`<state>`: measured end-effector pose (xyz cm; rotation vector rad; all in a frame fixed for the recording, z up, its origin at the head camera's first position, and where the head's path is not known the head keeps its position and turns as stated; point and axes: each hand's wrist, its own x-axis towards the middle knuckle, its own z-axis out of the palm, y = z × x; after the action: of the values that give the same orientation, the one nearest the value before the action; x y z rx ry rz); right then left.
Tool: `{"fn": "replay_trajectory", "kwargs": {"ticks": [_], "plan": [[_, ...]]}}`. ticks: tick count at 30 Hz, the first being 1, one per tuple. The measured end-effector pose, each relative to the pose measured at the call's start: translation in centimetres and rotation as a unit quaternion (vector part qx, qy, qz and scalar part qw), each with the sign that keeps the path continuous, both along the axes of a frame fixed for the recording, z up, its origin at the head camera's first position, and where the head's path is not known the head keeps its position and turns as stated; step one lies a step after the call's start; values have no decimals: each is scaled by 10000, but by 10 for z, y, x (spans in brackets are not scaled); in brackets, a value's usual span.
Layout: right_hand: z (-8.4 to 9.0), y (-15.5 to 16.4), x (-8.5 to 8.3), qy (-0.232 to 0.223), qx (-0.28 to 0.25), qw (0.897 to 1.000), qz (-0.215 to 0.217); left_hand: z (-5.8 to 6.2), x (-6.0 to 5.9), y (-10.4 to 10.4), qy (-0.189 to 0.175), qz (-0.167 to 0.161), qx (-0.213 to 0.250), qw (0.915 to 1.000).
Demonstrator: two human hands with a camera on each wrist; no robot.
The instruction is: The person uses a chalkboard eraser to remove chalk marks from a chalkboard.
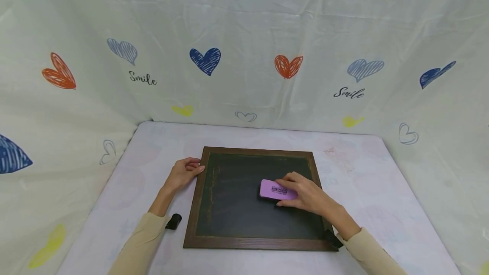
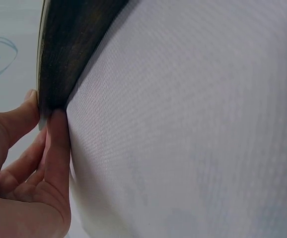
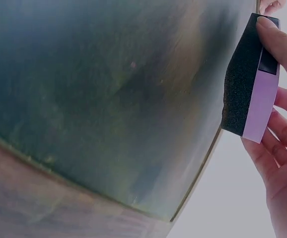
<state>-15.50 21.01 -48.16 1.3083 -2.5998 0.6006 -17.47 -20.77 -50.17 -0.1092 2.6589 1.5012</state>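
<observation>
A small chalkboard (image 1: 237, 211) with a brown wooden frame (image 1: 259, 243) lies on the table. Yellowish smudges run down its left side. My left hand (image 1: 182, 176) pinches the frame's left edge; in the left wrist view, the thumb (image 2: 22, 116) lies on one side of that edge and fingers are on the other. Over the right half of the board, my right hand (image 1: 307, 193) holds a purple eraser (image 1: 268, 189) between thumb and fingers. In the right wrist view the eraser (image 3: 261, 104) shows its black felt side towards the board; whether they touch, I cannot tell.
The table (image 1: 153, 147) has a white cloth with faint prints. Behind it and at both sides hangs a pale curtain (image 1: 244, 20) with hearts and "Smile" lettering. A black strap end (image 1: 173, 221) sticks out by the left sleeve (image 1: 139, 241).
</observation>
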Motion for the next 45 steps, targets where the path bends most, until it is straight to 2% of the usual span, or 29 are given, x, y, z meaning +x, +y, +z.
{"fn": "replay_trajectory", "kwargs": {"ticks": [14,24,31,40,45], "plan": [[-1,12,-4,-124,-124,9993,-328,-3,2,-1,40,37,57,10000],[-3,24,-11,4,-370,9979,-528,-1,2,0,8,89,50,9999],[-4,35,-17,276,-632,9957,-613,0,2,0,-8,85,72,9999],[-6,50,-24,467,-722,9913,-999,-1,1,0,4,112,89,9999],[-8,60,-27,764,-850,9884,-1001,-2,1,1,-1,131,101,9999]]}}
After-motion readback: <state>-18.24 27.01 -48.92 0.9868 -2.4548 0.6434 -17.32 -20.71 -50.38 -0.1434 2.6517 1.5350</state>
